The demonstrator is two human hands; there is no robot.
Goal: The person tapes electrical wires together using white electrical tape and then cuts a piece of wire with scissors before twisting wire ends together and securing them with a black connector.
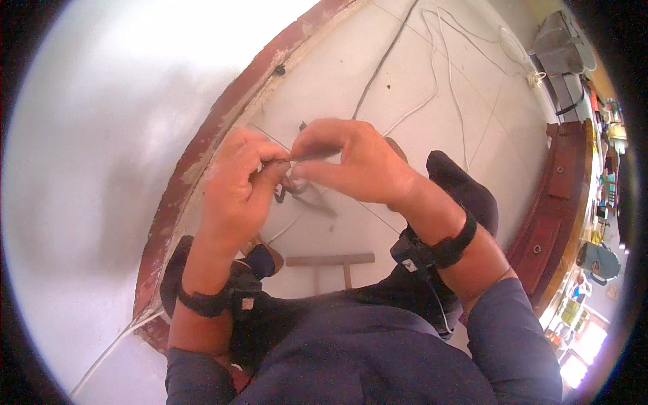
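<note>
Thin wire [307, 157] pinched between both hands over the pale floor [418, 81]: left hand [236, 192] curled shut around its lower end, right hand [351, 162] nipping the top with thumb and forefinger. Looks mid-twist, loose tails hanging below the fingers, so not finished. White cables [439, 74] trail toward the floor's far edge; red-brown frame [202, 155] along its left edge.

The floor [418, 81] is pale grey, the door frame [202, 148] is dark red, the sleeves [513, 331] are navy blue, the wrist straps [453, 246] are black.
</note>
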